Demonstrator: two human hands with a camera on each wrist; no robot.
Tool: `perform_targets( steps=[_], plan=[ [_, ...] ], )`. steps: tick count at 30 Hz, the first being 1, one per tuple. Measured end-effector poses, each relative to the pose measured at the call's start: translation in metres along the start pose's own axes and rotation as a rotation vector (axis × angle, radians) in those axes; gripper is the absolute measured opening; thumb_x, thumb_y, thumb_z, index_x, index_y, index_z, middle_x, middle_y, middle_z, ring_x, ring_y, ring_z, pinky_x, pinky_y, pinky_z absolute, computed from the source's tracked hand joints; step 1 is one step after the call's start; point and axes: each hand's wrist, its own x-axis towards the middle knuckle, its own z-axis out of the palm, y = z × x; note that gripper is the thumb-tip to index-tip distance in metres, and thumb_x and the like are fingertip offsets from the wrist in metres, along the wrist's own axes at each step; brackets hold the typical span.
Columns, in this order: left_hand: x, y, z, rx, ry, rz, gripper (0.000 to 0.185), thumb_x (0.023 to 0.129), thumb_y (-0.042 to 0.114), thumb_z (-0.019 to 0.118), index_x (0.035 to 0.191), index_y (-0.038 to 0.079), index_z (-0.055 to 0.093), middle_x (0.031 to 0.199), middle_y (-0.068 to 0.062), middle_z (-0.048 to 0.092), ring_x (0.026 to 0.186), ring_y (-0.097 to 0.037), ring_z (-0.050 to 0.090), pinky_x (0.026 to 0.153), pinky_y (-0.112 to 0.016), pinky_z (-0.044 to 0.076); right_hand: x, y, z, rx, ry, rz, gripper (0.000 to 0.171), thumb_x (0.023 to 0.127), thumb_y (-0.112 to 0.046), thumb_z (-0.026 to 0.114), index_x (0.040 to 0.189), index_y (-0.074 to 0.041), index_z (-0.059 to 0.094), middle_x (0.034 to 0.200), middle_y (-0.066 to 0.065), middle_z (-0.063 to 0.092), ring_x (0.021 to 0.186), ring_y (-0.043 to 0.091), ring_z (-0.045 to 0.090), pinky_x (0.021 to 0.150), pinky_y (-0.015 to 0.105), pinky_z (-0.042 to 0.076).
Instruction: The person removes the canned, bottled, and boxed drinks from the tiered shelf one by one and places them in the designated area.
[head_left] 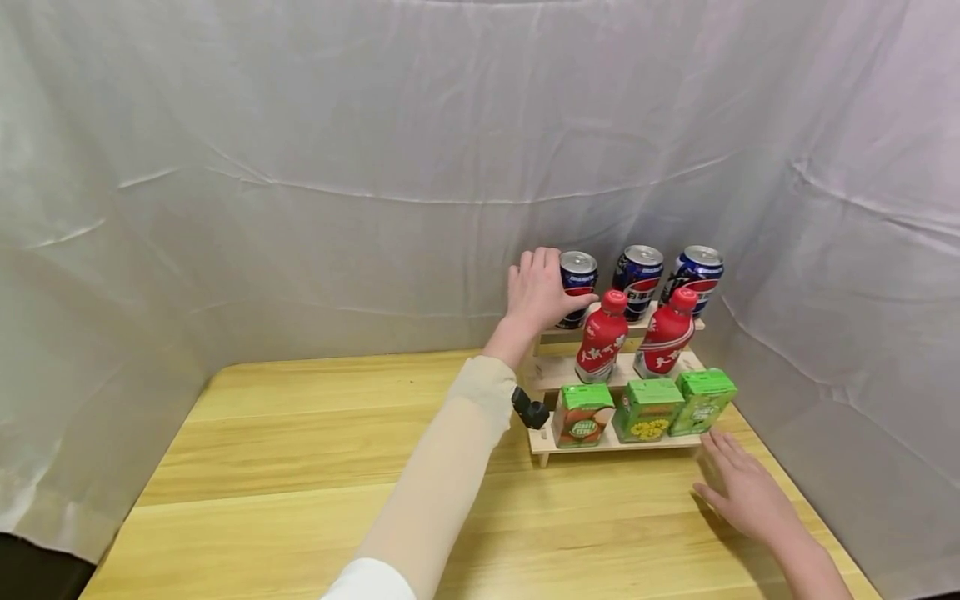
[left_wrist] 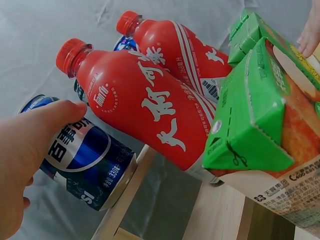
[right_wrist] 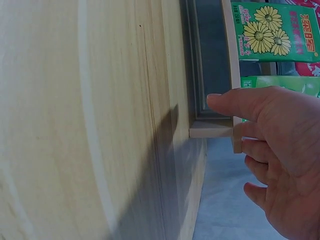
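My left hand (head_left: 536,287) grips the leftmost blue soda can (head_left: 578,287) on the top tier of a wooden step rack (head_left: 551,372). In the left wrist view the thumb lies across the front of that can (left_wrist: 92,160), and the other fingers are partly hidden behind it. My right hand (head_left: 750,492) is at the rack's front right corner, its fingers loosely extended and holding nothing. The right wrist view has its fingertips right at the rack's end, beside a green drink carton (right_wrist: 280,84).
Two more soda cans (head_left: 638,282) stand on the top tier. Red bottles (head_left: 602,342) occupy the middle tier, close in front of the left hand. Green-topped cartons (head_left: 583,417) line the bottom tier. A grey curtain (head_left: 360,258) hangs behind the wooden table (head_left: 300,467) and along its sides.
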Motion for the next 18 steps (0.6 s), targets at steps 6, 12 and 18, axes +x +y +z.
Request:
perform_targets(
  steps=[6, 12, 18],
  plan=[
    [-0.0001, -0.0002, -0.0005, 0.03, 0.04, 0.015, 0.088, 0.068, 0.081, 0.063, 0.124, 0.015, 0.048, 0.118, 0.003, 0.053, 0.105, -0.016, 0.045, 0.082, -0.032, 0.041, 0.0017, -0.0001, 0.0009, 0.009, 0.0, -0.007, 0.08, 0.085, -0.028, 0.071, 0.145, 0.011, 0.034, 0.147, 0.035, 0.035, 0.145, 0.046, 0.021, 0.112, 0.019, -0.018],
    [-0.0028, -0.0017, -0.0023, 0.026, 0.054, 0.023, 0.087, 0.067, 0.079, 0.066, 0.123, 0.014, 0.048, 0.116, 0.002, 0.053, 0.106, -0.017, 0.045, 0.082, -0.032, 0.041, 0.0031, -0.0018, 0.0007, 0.008, -0.004, 0.004, 0.08, 0.087, -0.031, 0.07, 0.145, 0.011, 0.034, 0.146, 0.035, 0.035, 0.144, 0.047, 0.023, 0.108, 0.012, -0.019],
    [-0.0094, -0.0048, -0.0094, 0.006, 0.085, 0.031, 0.087, 0.067, 0.077, 0.067, 0.123, 0.013, 0.049, 0.116, 0.0, 0.055, 0.106, -0.018, 0.046, 0.082, -0.033, 0.042, 0.0013, -0.004, -0.0005, 0.036, -0.038, 0.049, 0.08, 0.09, -0.037, 0.066, 0.146, 0.009, 0.032, 0.148, 0.035, 0.033, 0.142, 0.049, 0.024, 0.109, 0.013, -0.019]
  ],
)
